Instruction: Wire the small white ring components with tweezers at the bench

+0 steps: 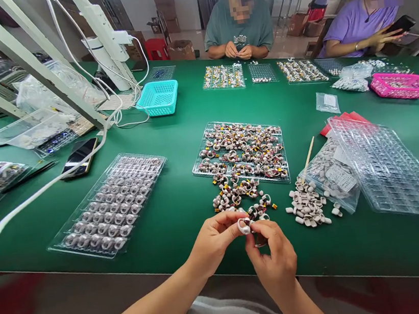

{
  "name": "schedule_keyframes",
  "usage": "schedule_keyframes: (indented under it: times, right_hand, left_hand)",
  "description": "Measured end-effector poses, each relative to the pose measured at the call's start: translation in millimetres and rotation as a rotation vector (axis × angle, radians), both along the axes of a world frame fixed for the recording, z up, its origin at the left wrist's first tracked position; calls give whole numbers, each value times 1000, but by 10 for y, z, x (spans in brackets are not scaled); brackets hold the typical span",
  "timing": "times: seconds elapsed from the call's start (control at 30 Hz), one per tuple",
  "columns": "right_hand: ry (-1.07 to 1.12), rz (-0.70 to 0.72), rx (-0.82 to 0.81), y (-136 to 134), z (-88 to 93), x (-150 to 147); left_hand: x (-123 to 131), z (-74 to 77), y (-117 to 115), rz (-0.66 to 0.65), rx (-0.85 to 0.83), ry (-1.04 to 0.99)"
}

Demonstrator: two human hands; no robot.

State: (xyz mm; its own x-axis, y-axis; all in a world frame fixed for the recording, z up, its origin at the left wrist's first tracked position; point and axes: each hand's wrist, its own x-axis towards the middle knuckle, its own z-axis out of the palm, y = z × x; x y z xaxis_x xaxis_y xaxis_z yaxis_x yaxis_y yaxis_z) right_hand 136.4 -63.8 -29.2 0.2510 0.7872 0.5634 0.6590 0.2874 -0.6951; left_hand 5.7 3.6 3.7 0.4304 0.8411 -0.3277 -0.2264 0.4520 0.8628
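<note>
In front of my body, at the near side of the green table, both hands meet around a small pale clip-on earbud (244, 226). My left hand (210, 243) pinches its curved loop between thumb and fingertips. From the other side, my right hand (274, 254) has its fingers curled closed against the same earbud; its fingertips partly hide it. Just beyond lies a loose pile of similar earbuds (233, 195) with dark wires and yellow tabs. To the right of my hands is a heap of beige shell caps (308, 203).
A clear tray of wired earbuds (243, 150) lies behind the pile. At left is a filled tray (111, 203); at right, an empty clear tray (396, 168), a bag of caps (331, 174) and a wooden stick (309, 157). A white cable (44, 191) crosses the left. Two people sit opposite.
</note>
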Motion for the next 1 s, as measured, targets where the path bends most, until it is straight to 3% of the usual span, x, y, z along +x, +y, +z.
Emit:
schedule_keyframes:
  times: [0.17,0.3,0.43,0.57,1.0]
  right_hand:
    - [421,128,-329,-22,146,62]
    - [808,267,-553,16,168,151]
    - [1005,422,-672,61,90,202]
    - [1063,485,-698,70,48,207]
    - [1049,365,-579,4,91,94]
  left_hand:
    - [-67,-29,-6,-37,431,193]
    - [-87,-56,0,-67,609,224]
    - [-88,-74,-11,-82,598,215]
    - [-104,-87,-36,-89,518,223]
    - [-104,-173,-85,-5,469,233]
